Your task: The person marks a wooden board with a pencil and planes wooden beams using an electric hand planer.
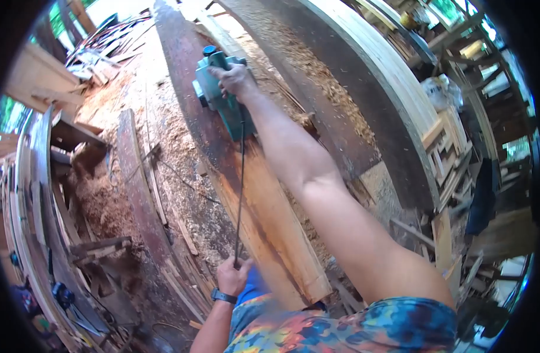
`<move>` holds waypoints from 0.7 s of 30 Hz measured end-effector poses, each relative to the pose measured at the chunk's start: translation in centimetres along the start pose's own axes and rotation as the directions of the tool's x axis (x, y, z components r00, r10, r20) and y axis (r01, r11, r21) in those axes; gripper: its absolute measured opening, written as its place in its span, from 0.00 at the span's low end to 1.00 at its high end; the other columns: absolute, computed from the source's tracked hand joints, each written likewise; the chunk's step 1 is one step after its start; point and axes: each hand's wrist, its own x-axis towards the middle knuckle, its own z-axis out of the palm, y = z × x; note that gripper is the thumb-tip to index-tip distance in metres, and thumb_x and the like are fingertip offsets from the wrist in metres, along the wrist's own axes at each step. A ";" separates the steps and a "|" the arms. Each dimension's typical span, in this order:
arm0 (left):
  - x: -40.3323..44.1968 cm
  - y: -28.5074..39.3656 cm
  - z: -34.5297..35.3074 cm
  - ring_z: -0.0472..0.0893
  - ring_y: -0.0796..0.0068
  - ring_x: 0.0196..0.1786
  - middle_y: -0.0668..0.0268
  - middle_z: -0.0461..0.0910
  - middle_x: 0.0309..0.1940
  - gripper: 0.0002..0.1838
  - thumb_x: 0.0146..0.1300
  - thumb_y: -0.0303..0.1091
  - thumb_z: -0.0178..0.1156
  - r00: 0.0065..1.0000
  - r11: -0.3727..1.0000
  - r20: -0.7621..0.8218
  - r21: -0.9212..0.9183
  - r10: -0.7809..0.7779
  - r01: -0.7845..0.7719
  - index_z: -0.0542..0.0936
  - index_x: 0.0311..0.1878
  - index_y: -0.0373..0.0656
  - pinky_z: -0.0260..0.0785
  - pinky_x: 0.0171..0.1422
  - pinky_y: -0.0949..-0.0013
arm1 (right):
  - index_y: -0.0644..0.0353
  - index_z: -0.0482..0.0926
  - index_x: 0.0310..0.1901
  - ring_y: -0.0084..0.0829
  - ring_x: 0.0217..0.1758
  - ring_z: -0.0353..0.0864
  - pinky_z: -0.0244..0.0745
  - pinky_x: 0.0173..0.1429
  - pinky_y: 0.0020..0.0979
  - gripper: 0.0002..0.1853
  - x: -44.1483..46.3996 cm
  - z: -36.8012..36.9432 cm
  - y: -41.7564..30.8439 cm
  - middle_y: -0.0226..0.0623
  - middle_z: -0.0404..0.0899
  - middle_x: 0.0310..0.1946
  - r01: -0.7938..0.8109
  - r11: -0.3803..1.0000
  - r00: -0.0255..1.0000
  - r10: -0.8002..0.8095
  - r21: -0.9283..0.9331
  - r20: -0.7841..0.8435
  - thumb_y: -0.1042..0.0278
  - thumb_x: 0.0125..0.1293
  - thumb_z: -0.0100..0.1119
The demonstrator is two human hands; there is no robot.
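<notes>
My right hand (237, 81) is wrapped round the handle of a teal electric planer (214, 94), arm stretched far forward. The planer rests on a long wooden plank (270, 217). Behind the tool, toward me, the plank's face is pale and freshly bared with a dark streak; ahead of it the surface is dark reddish brown. A black power cord (241, 188) runs from the planer back to my left hand (233, 275), whose fingers are closed round it beside the plank's near end, close to my body.
Wood shavings (170, 117) cover the floor left of the plank. Another dark board (134, 159) lies there. To the right stands a large dark slab (364, 70) strewn with shavings. Stacked timber (37, 194) lines the left, and scrap wood (458, 159) with a plastic bag (443, 93) the right.
</notes>
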 end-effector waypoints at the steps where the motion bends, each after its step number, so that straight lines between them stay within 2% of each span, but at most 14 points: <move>1: 0.3 0.1 -0.9 0.81 0.77 0.26 0.65 0.84 0.22 0.17 0.64 0.42 0.71 0.997 0.996 0.018 -0.038 -0.078 0.079 0.84 0.28 0.36 0.73 0.32 0.69 | 0.60 0.82 0.50 0.25 0.20 0.74 0.73 0.22 0.30 0.24 -1.1 -0.3 0.8 0.31 0.75 0.24 0.100 0.995 0.995 -0.100 -0.017 0.027 0.50 0.63 0.73; 2: 0.9 0.6 -2.0 0.79 0.81 0.27 0.67 0.81 0.20 0.20 0.69 0.44 0.66 0.983 0.979 0.038 -0.090 -0.180 0.183 0.83 0.28 0.36 0.73 0.35 0.72 | 0.59 0.81 0.54 0.25 0.22 0.75 0.73 0.23 0.30 0.24 -2.1 -0.6 1.2 0.31 0.75 0.25 0.197 0.980 0.980 -0.195 -0.038 0.044 0.55 0.62 0.74; 3: 1.7 -0.7 -2.8 0.79 0.80 0.26 0.67 0.81 0.21 0.18 0.71 0.42 0.63 0.989 0.986 -0.005 -0.076 -0.151 0.150 0.84 0.31 0.36 0.72 0.34 0.72 | 0.58 0.80 0.56 0.26 0.25 0.76 0.74 0.25 0.29 0.25 -0.2 -0.2 5.0 0.32 0.77 0.28 -0.091 0.851 0.965 -0.054 0.518 0.258 0.59 0.59 0.75; 5: 4.2 -5.5 -4.8 0.78 0.79 0.27 0.66 0.82 0.26 0.16 0.75 0.37 0.55 0.996 0.987 0.017 -0.133 -0.093 0.095 0.84 0.36 0.36 0.71 0.33 0.72 | 0.57 0.79 0.60 0.29 0.34 0.81 0.79 0.34 0.28 0.31 -6.5 -1.9 5.5 0.36 0.81 0.38 0.272 0.935 0.958 -0.286 0.229 0.030 0.67 0.51 0.74; 6: 5.5 -7.6 -6.2 0.78 0.79 0.29 0.67 0.83 0.29 0.15 0.77 0.34 0.52 0.993 0.972 0.082 -0.211 -0.086 0.102 0.84 0.38 0.35 0.70 0.31 0.71 | 0.59 0.78 0.61 0.30 0.35 0.82 0.79 0.36 0.29 0.32 -10.7 -2.5 5.0 0.38 0.81 0.39 0.364 0.931 0.931 -0.361 0.039 -0.060 0.67 0.51 0.74; 7: 6.6 -8.3 -7.2 0.78 0.79 0.30 0.66 0.83 0.33 0.16 0.78 0.33 0.49 0.992 0.982 0.080 -0.153 -0.101 0.112 0.84 0.40 0.35 0.70 0.32 0.72 | 0.60 0.77 0.62 0.31 0.37 0.82 0.79 0.38 0.30 0.32 -14.8 -3.6 4.6 0.40 0.82 0.40 0.376 0.923 0.917 -0.383 -0.077 -0.110 0.67 0.52 0.74; 8: 7.6 -8.9 -7.9 0.79 0.79 0.32 0.66 0.83 0.36 0.17 0.78 0.33 0.47 0.990 0.988 0.078 -0.097 -0.115 0.122 0.83 0.42 0.34 0.69 0.33 0.74 | 0.61 0.77 0.62 0.32 0.38 0.83 0.80 0.40 0.31 0.33 -18.6 -4.3 4.2 0.43 0.82 0.40 0.359 0.920 0.914 -0.380 -0.154 -0.139 0.67 0.52 0.74; 10: 10.0 -11.0 -10.5 0.81 0.74 0.40 0.62 0.84 0.40 0.20 0.80 0.36 0.46 0.945 0.936 0.167 -0.169 -0.283 0.310 0.84 0.46 0.32 0.74 0.45 0.71 | 0.64 0.75 0.63 0.35 0.40 0.85 0.80 0.44 0.32 0.35 -25.9 -4.9 3.5 0.47 0.83 0.42 0.294 0.928 0.929 -0.333 -0.229 -0.159 0.67 0.52 0.74; 12: 10.1 -10.7 -10.2 0.81 0.67 0.47 0.56 0.85 0.44 0.23 0.81 0.41 0.46 0.996 0.979 0.087 0.200 0.020 -0.037 0.81 0.55 0.28 0.73 0.57 0.66 | 0.66 0.74 0.65 0.37 0.42 0.86 0.81 0.48 0.34 0.36 -32.9 -5.2 2.1 0.51 0.84 0.44 0.235 0.935 0.945 -0.283 -0.264 -0.162 0.66 0.52 0.73; 13: 9.9 -9.9 -10.1 0.79 0.62 0.52 0.52 0.84 0.49 0.28 0.81 0.47 0.47 0.996 0.984 0.092 0.173 0.015 -0.030 0.77 0.61 0.25 0.71 0.61 0.61 | 0.68 0.73 0.65 0.38 0.43 0.87 0.81 0.50 0.35 0.37 -36.1 -5.8 1.7 0.54 0.84 0.45 0.192 0.945 0.954 -0.242 -0.266 -0.174 0.66 0.53 0.73; 16: 9.2 -8.3 -8.8 0.79 0.64 0.52 0.51 0.83 0.53 0.29 0.81 0.48 0.48 0.992 0.995 0.102 0.049 0.079 -0.084 0.76 0.61 0.24 0.71 0.59 0.62 | 0.71 0.71 0.67 0.42 0.47 0.89 0.82 0.55 0.37 0.39 -44.8 -8.3 1.5 0.60 0.86 0.47 0.074 0.976 0.975 -0.113 -0.204 -0.191 0.66 0.53 0.73; 17: 8.4 -7.5 -8.8 0.80 0.65 0.51 0.50 0.82 0.54 0.29 0.80 0.48 0.50 0.984 0.980 0.173 0.183 0.051 -0.082 0.76 0.62 0.25 0.73 0.57 0.62 | 0.72 0.71 0.67 0.42 0.47 0.89 0.82 0.57 0.36 0.39 -48.2 -9.2 1.7 0.60 0.86 0.47 0.021 0.992 0.983 -0.043 -0.121 -0.179 0.65 0.54 0.73; 18: 7.3 -6.4 -7.4 0.80 0.66 0.48 0.52 0.83 0.49 0.27 0.80 0.46 0.51 0.983 0.996 0.184 0.086 0.006 -0.023 0.75 0.63 0.27 0.74 0.52 0.63 | 0.73 0.71 0.67 0.42 0.48 0.89 0.81 0.58 0.35 0.39 -51.0 -10.3 1.6 0.59 0.86 0.48 -0.051 0.998 0.984 0.043 -0.043 -0.170 0.64 0.54 0.73; 21: 4.5 -5.1 -4.6 0.78 0.68 0.43 0.56 0.82 0.44 0.25 0.78 0.43 0.56 0.947 0.955 0.301 0.231 0.111 -0.185 0.72 0.67 0.32 0.74 0.47 0.64 | 0.74 0.70 0.67 0.39 0.51 0.88 0.80 0.60 0.34 0.40 -58.7 -12.8 1.5 0.58 0.85 0.49 -0.141 0.986 0.952 0.111 -0.088 -0.284 0.63 0.55 0.74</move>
